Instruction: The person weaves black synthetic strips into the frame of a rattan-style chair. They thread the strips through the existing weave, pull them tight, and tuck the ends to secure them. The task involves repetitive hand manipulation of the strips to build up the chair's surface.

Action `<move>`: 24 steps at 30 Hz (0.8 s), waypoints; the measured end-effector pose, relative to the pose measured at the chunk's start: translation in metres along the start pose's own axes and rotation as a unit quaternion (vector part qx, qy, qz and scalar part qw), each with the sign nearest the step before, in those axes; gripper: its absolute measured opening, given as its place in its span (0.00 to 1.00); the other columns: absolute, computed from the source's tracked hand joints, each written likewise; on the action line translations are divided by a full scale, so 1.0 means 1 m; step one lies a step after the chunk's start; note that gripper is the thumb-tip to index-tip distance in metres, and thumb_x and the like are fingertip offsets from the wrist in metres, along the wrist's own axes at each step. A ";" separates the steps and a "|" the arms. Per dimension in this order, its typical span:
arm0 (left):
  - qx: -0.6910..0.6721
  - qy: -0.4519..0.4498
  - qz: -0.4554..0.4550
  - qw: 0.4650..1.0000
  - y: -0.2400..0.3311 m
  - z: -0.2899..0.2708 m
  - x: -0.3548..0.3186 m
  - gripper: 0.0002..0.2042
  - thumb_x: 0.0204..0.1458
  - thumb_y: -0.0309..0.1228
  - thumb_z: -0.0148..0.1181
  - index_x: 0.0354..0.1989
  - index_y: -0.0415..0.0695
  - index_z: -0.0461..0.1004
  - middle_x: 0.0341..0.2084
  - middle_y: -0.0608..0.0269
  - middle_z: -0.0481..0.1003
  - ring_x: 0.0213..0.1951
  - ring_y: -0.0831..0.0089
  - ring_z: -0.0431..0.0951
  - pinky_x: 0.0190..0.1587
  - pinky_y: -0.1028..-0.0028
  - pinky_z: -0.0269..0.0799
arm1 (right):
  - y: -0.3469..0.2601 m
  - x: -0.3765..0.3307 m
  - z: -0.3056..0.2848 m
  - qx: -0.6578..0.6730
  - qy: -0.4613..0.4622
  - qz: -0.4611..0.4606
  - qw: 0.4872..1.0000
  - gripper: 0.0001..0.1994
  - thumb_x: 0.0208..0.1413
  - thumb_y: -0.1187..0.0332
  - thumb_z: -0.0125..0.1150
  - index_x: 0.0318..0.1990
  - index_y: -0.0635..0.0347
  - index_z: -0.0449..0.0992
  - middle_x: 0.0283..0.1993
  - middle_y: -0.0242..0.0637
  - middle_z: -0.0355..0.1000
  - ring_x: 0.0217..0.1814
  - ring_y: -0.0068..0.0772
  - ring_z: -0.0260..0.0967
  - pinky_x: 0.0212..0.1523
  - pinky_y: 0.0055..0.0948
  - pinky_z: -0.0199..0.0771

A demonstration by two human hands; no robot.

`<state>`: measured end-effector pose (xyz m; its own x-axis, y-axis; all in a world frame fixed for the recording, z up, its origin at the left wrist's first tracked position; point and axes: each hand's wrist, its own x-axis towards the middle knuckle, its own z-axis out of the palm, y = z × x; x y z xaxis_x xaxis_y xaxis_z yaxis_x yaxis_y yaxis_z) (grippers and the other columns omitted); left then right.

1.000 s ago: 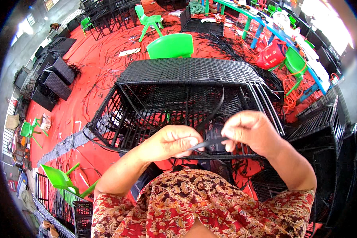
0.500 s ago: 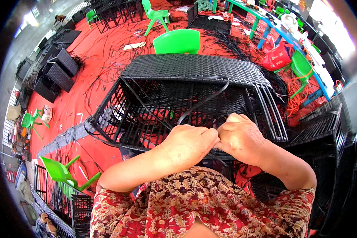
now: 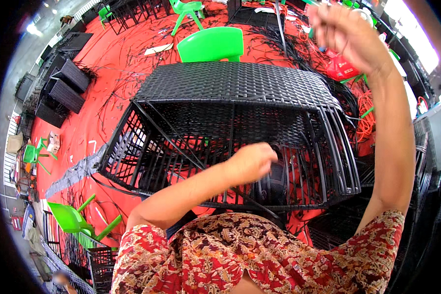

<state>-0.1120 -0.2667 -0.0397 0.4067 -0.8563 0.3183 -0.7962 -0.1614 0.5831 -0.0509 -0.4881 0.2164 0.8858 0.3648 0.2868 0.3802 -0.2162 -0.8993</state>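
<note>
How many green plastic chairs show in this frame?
5 clearly: one green chair behind the black woven frame, two at the top edge, one tipped over lower left, one small at far left. Others may be hidden near the rim.

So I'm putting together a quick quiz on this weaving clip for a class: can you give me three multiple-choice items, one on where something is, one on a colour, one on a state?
1. Where is the left hand?
A. At the near side of the black woven frame
B. On the green chair
C. Resting in the lap

2. What colour is the plastic chair just beyond the frame?
A. Blue
B. Green
C. White

3. How is the right hand held?
A. Flat on the floor
B. Inside the frame
C. Raised high, clear of the frame

Answers: 1 A, the hand sits against the frame's open bars close to the person. 2 B, its back and seat are bright green against the red floor. 3 C, the arm reaches up and the hand is near the picture's top edge.
</note>
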 end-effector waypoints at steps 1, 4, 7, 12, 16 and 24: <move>-0.031 0.006 -0.061 0.998 -0.025 0.010 0.013 0.14 0.40 0.26 0.57 0.39 0.40 0.70 0.35 0.56 0.72 0.38 0.61 0.74 0.41 0.68 0.71 | -0.009 0.009 -0.017 0.007 -0.023 -0.038 0.999 0.11 0.58 0.65 0.48 0.39 0.64 0.69 0.33 0.31 0.68 0.31 0.18 0.66 0.34 0.18 0.70; -0.430 0.181 -0.268 0.843 -0.068 0.015 0.038 0.12 0.46 0.27 0.56 0.40 0.39 0.69 0.37 0.62 0.73 0.43 0.66 0.72 0.46 0.65 0.69 | -0.010 0.024 0.008 0.156 0.062 -0.015 0.986 0.13 0.56 0.64 0.51 0.41 0.66 0.69 0.34 0.38 0.70 0.32 0.28 0.68 0.38 0.29 0.73; -0.694 0.309 -0.328 0.561 -0.089 0.011 0.061 0.12 0.48 0.27 0.55 0.42 0.40 0.67 0.37 0.61 0.72 0.42 0.64 0.71 0.48 0.60 0.67 | 0.034 0.026 0.020 0.096 0.030 -0.010 0.995 0.11 0.57 0.66 0.49 0.41 0.65 0.69 0.36 0.33 0.69 0.34 0.21 0.67 0.38 0.22 0.71; -0.729 0.416 -0.288 0.461 -0.102 0.005 0.070 0.09 0.51 0.33 0.53 0.39 0.45 0.68 0.36 0.60 0.72 0.39 0.65 0.72 0.45 0.60 0.69 | 0.082 0.012 0.027 0.160 0.053 0.060 0.984 0.12 0.57 0.67 0.49 0.42 0.67 0.70 0.35 0.36 0.69 0.35 0.27 0.69 0.40 0.25 0.72; -0.746 0.417 -0.268 0.444 -0.097 0.005 0.069 0.13 0.53 0.40 0.52 0.40 0.46 0.68 0.36 0.60 0.72 0.39 0.65 0.72 0.45 0.60 0.68 | 0.111 0.011 0.027 0.179 0.035 0.084 0.980 0.11 0.57 0.69 0.47 0.42 0.67 0.70 0.38 0.38 0.70 0.37 0.27 0.69 0.41 0.26 0.72; -0.740 0.432 -0.260 0.446 -0.094 0.007 0.069 0.17 0.54 0.46 0.49 0.43 0.46 0.66 0.37 0.62 0.71 0.40 0.67 0.72 0.46 0.63 0.67 | 0.178 -0.003 0.074 0.081 0.004 0.215 0.973 0.13 0.57 0.68 0.49 0.46 0.66 0.70 0.33 0.35 0.71 0.34 0.22 0.70 0.38 0.20 0.70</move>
<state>-0.0126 -0.3138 -0.0780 0.8936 -0.2797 -0.3511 0.4126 0.8198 0.3970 -0.0053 -0.4603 0.0305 0.9563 0.2646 -0.1244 -0.0715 -0.2011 -0.9770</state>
